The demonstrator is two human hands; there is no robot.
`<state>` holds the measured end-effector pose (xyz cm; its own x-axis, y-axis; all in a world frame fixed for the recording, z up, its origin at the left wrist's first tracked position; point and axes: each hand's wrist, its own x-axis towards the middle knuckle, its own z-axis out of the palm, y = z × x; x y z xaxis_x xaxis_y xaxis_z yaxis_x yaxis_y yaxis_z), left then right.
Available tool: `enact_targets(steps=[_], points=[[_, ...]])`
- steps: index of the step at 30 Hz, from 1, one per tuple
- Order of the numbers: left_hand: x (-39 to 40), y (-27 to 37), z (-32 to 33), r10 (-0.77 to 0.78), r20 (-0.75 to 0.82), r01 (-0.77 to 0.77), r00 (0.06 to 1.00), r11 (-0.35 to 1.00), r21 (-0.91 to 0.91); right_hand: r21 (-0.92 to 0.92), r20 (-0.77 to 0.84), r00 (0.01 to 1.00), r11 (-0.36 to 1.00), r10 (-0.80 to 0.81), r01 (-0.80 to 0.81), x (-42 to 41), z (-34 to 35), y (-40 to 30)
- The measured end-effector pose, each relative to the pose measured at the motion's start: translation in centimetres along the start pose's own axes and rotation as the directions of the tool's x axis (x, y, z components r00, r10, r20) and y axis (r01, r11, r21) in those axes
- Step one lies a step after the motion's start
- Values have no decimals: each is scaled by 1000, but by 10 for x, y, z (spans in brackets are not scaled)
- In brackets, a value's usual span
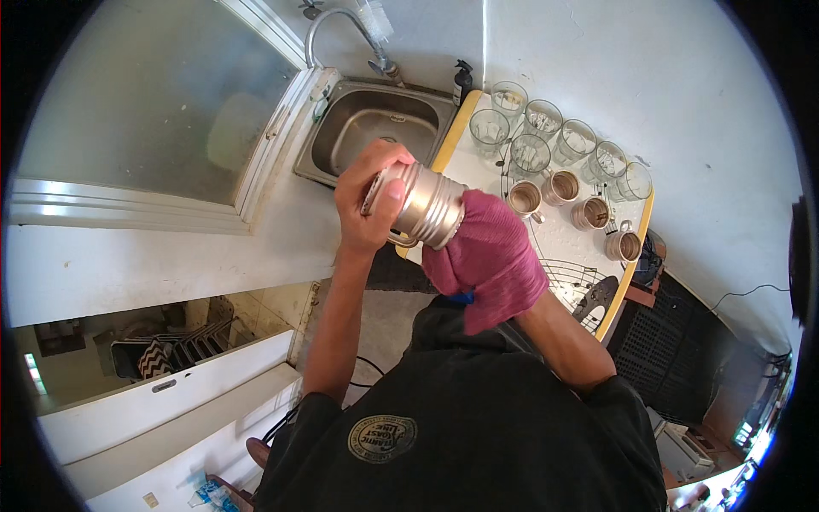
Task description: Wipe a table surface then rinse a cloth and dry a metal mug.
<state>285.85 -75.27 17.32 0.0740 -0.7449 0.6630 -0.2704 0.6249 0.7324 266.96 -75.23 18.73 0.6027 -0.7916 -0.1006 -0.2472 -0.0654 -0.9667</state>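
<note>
My left hand (373, 198) grips a ridged, copper-toned metal mug (427, 201) by its base end, tilted sideways in front of my chest. The mug's handle (403, 240) points down toward me. A dark pink cloth (496, 256) wraps my right hand, whose fingers are hidden beneath it. The cloth presses against the mug's other end; whether it reaches inside cannot be seen. Several similar metal mugs, among them one mug (524, 197) nearest the held one, stand on a white table (556, 240) with a yellow edge. Behind them are rows of clear drinking glasses (530, 153).
A stainless steel sink (384, 115) with a curved faucet (345, 13) lies ahead to the left. Beside it stands a black spray bottle (462, 82). A frosted sliding window (160, 96) is at left, and a black plastic crate (665, 339) sits right of the table.
</note>
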Motion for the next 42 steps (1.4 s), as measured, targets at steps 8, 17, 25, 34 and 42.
enact_targets(steps=[8, 17, 25, 34, 42], points=[[-1, 13, 12, -202, -31, 200, 979, 978, -61, -372, -181, 872, 852, -455, 368, -2, 12, 14], [-12, 2, 6, -84, -70, 81, 994, 996, -38, 188, -38, 981, 965, 192, -182, -3, 16, 13], [0, 9, 10, 69, 24, -70, 997, 997, 16, 60, -216, 975, 997, 57, -45, -12, 13, 10], [3, 12, 11, -701, -1, 700, 713, 712, 54, -726, 187, 927, 589, -326, 354, 26, 1, 80], [-16, -15, 12, -494, -88, 498, 865, 866, 35, -532, 203, 816, 639, -541, 556, 31, 22, 86]])
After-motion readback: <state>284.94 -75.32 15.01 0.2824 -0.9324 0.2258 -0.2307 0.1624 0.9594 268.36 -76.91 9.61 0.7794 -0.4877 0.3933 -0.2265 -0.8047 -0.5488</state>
